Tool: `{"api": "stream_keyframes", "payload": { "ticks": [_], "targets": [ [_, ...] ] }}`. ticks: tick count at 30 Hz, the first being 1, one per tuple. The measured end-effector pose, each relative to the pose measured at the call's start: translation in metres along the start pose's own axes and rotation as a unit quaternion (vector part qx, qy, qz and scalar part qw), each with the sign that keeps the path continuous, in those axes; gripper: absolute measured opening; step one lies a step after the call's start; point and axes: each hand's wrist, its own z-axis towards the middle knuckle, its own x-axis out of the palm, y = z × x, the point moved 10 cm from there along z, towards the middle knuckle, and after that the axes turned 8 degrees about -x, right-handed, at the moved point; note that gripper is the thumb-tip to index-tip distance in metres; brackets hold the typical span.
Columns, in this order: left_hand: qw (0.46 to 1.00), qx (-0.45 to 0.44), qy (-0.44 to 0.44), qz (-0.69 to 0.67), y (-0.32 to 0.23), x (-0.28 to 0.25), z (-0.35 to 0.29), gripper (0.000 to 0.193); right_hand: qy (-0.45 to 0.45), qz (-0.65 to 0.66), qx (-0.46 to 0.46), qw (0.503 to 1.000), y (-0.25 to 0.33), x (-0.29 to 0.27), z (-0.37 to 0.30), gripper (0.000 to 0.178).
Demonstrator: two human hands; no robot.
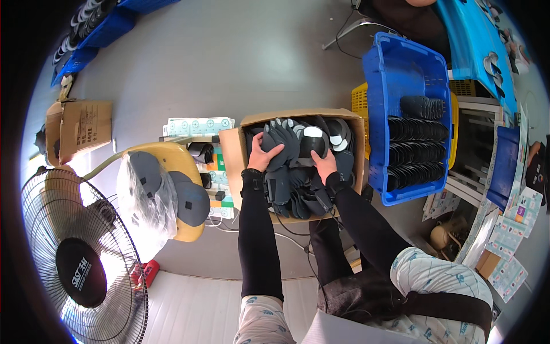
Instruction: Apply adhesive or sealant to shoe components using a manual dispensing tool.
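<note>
Both hands are inside an open cardboard box (232, 163) filled with dark grey and black rounded pads, some with white patches. My left hand (264, 152) grips a fanned stack of dark grey pads (282, 141) at its left side, thumb across the front. My right hand (325, 164) is closed at the lower edge of a black pad with a white patch (313, 132); its thumb lies on the front and its other fingers are mostly hidden. More loose pads (279, 186) lie jumbled below and between the hands.
Right of the box, a blue crate (379, 192) holds stacked rows of black pads (417, 153). On the left stand a yellow chair (189, 232) with grey pads (193, 203) and a clear plastic bag (152, 212), and a large fan (83, 269). Cables (295, 234) hang near my legs.
</note>
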Motion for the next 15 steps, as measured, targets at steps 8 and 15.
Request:
{"api": "stream_keyframes", "payload": {
  "ticks": [8,15],
  "targets": [
    [0.968,0.156,-0.133,0.147,-0.146,-0.012,-0.135,0.089,0.04,-0.417,-0.142,0.897,0.198,0.028,-0.082,0.035],
    [0.974,0.196,-0.07,-0.09,-0.266,0.082,-0.253,0.1,0.051,-0.141,-0.257,0.955,0.323,-0.074,-0.131,0.044]
  ]
}}
